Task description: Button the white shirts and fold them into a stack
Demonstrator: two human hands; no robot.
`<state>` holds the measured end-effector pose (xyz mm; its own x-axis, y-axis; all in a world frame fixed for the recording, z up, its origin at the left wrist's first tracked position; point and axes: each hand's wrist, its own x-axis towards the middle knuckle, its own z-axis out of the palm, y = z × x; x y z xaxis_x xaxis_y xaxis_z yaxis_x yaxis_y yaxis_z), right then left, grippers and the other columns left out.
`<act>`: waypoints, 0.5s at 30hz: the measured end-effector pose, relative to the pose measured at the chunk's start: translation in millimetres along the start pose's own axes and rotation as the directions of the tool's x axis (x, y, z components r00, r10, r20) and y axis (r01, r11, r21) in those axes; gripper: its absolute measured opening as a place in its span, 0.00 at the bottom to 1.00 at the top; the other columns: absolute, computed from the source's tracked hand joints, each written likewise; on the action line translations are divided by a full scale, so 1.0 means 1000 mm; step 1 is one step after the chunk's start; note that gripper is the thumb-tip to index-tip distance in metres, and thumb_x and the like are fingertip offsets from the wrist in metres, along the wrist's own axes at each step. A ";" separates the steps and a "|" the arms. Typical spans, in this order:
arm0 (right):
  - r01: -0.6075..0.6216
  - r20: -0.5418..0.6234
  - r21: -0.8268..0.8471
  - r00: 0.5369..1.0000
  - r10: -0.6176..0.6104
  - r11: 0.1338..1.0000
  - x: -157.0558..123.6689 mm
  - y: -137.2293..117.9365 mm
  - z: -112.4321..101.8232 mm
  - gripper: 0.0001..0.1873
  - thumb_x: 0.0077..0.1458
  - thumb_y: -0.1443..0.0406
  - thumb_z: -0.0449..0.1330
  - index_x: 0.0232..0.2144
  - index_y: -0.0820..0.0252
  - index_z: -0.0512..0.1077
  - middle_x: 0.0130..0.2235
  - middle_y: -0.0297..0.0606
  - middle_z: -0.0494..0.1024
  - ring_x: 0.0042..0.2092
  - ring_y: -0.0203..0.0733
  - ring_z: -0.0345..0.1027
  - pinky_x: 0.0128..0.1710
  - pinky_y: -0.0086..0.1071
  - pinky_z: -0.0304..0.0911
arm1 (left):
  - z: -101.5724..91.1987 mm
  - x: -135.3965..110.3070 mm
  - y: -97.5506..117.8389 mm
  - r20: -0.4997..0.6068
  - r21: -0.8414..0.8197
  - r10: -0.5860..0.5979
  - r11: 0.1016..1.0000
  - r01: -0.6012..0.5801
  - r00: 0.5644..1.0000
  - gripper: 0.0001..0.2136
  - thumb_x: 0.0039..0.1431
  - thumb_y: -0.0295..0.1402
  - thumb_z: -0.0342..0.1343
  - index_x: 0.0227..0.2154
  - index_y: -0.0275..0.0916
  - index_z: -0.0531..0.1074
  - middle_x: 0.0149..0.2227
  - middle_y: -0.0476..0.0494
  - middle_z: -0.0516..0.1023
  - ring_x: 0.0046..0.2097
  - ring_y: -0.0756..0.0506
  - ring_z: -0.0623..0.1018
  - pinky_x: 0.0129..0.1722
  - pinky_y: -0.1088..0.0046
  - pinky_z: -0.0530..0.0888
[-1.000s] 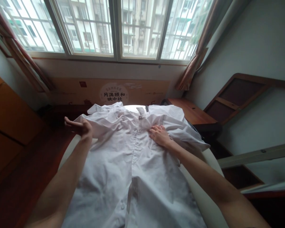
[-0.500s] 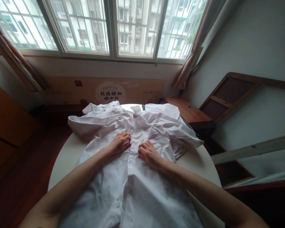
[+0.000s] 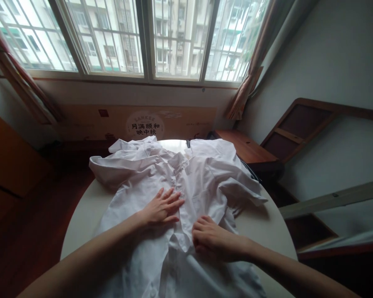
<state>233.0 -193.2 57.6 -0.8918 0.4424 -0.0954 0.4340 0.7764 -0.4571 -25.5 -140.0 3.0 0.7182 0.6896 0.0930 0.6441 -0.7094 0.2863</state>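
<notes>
Nearest, the right hand (image 3: 211,241) is curled closed on a bunched fold at the button edge of the white shirt (image 3: 202,186); the left hand (image 3: 162,207), at its 10 o'clock, lies flat on the chest panel with fingers spread. The shirt lies front-up on the round tabletop (image 3: 83,211), collar toward 12 o'clock. Judgement: pin with the flat palm and draw the fold straight toward 6 o'clock so the button edge lies smooth.
</notes>
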 end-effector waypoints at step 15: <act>-0.388 -0.356 -0.237 0.888 0.292 0.891 0.179 0.170 -0.097 0.44 0.44 0.80 0.55 0.62 0.48 0.55 0.59 0.42 0.65 0.61 0.50 0.52 0.59 0.50 0.43 | -0.085 0.116 -0.121 -0.354 0.095 -0.394 0.887 0.451 0.848 0.17 0.62 0.38 0.52 0.51 0.36 0.66 0.52 0.39 0.69 0.49 0.43 0.73 0.47 0.58 0.73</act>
<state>159.3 61.6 48.4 -0.6190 0.7794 0.0968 0.7630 0.6260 -0.1608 -42.4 38.4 59.7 0.2626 0.9159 0.3036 0.9208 -0.3319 0.2050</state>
